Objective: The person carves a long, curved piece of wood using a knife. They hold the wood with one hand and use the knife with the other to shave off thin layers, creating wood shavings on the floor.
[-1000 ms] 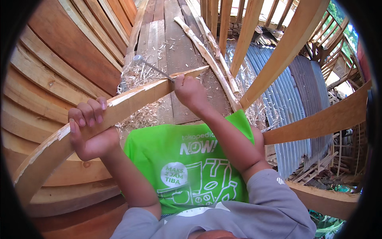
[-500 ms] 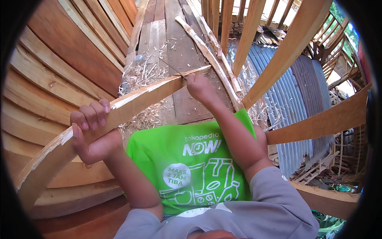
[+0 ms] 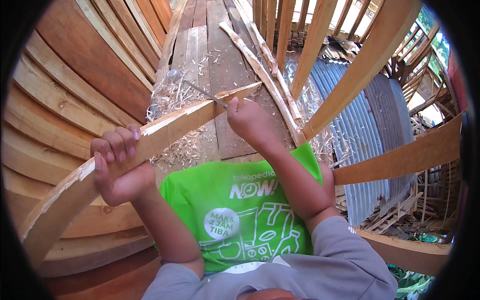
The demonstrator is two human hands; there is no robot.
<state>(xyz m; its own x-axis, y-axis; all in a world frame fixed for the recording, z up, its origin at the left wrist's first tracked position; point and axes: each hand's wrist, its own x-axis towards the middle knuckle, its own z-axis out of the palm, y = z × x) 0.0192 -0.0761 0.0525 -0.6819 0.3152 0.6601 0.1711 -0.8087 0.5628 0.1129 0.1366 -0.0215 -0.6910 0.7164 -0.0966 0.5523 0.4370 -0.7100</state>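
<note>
Bright daylight, strongest at upper right, burns out gaps beyond the slats [image 3: 313, 45] and pales the metal sheets [image 3: 367, 130]. The beam [image 3: 170, 129] has its near face softly shaded. Haze veils the cloth [image 3: 245, 207]; fisheye bows the planks [image 3: 85, 75] inside black corners.

Left hand [image 3: 122, 167], nine o'clock, grips curved plank [image 3: 175, 126]; right hand [image 3: 249, 121], toward twelve, holds metal blade [image 3: 205, 93] across it; green cloth [image 3: 187, 187] at six.
</note>
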